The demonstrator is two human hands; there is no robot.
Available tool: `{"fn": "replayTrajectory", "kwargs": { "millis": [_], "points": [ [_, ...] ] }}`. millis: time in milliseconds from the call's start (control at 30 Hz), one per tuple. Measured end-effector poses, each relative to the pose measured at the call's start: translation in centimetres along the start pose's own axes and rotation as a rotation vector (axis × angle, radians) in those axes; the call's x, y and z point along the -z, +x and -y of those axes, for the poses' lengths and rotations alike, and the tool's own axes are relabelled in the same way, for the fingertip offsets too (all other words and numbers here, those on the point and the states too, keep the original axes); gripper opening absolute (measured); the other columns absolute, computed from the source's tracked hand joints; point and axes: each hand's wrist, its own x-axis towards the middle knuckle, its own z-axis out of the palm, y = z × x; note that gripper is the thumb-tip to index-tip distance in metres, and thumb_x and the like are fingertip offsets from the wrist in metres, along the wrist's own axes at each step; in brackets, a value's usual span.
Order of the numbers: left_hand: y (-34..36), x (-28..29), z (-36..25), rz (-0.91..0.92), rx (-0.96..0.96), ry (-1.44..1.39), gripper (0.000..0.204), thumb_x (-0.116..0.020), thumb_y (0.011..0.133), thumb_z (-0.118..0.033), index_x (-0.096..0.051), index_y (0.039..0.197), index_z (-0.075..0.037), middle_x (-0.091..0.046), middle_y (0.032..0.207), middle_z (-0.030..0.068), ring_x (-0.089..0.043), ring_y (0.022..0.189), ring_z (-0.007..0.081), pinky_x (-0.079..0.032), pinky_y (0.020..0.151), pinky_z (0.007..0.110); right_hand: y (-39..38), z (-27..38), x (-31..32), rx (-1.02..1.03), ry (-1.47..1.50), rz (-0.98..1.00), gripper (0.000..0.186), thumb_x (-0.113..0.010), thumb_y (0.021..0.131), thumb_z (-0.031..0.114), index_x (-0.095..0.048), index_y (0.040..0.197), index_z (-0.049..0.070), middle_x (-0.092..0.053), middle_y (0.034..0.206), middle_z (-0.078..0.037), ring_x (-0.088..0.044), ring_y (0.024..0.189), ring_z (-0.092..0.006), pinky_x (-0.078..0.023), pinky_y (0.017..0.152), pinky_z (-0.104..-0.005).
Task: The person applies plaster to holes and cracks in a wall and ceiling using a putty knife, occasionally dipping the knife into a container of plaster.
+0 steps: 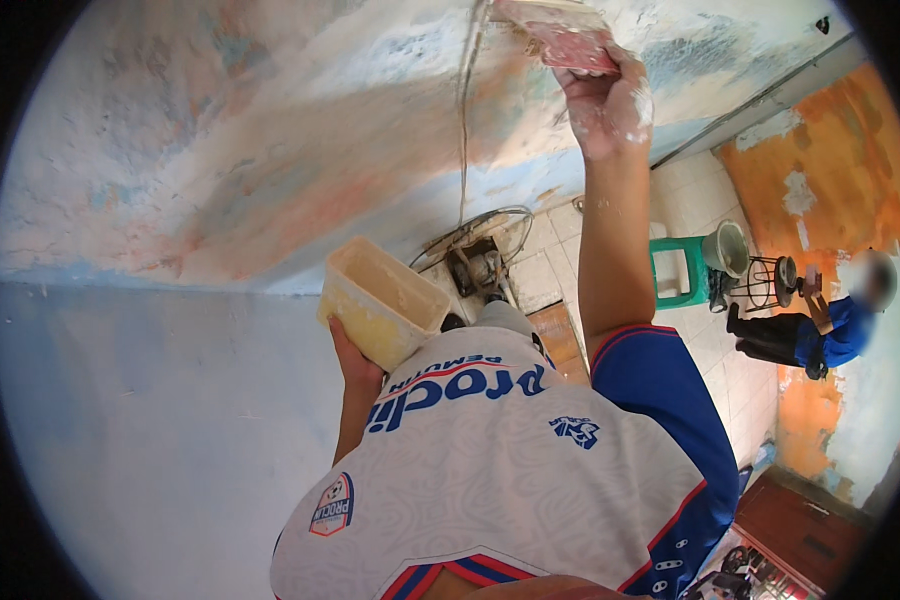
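Up by the wall (310, 130), gripping the scraper (578, 48) in the right hand (610, 108); lower down, supporting the tilted tub (368, 328) with the left hand (357, 352). Possibly risking a dropped tub, from holding one-handed at its side; possibly also snagging the cable (463, 120), from working so near. Counting: one scraper, one tub, one hanging cable, one green stool (697, 272), one bucket (713, 252), one co-worker (843, 335).

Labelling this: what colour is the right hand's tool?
The tool is pinkish red with whitish smears; the head view shows it.
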Motion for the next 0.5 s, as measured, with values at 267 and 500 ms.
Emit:
{"fn": "replayTrajectory", "kwargs": {
  "millis": [267,500],
  "points": [
    [0.4,-0.2,-0.3,0.014,-0.038,-0.024,0.062,-0.037,0.101,-0.054,-0.035,0.146,-0.012,-0.044,0.146,0.0112,-0.045,0.132,0.0303,-0.039,0.109,0.046,-6.7,0.8,6.0,0.007,-0.164,-0.076,0.039,-0.05,0.092,0.014,-0.046,0.129,0.002,-0.059,0.12,-0.016,-0.062,0.109,-0.0328,-0.052,0.092,-0.0525],
    [1.4,-2.1,-0.6,0.084,-0.031,0.048,0.061,-0.035,0.101,-0.053,-0.034,0.147,-0.012,-0.044,0.146,0.011,-0.045,0.132,0.0297,-0.039,0.109,0.045,-11.9,0.2,10.3,0.008,-0.338,-0.001,0.032,-0.05,0.089,0.001,-0.047,0.12,0.004,-0.059,0.12,-0.015,-0.063,0.108,-0.034,-0.058,0.087,-0.0523]
  ]
}}
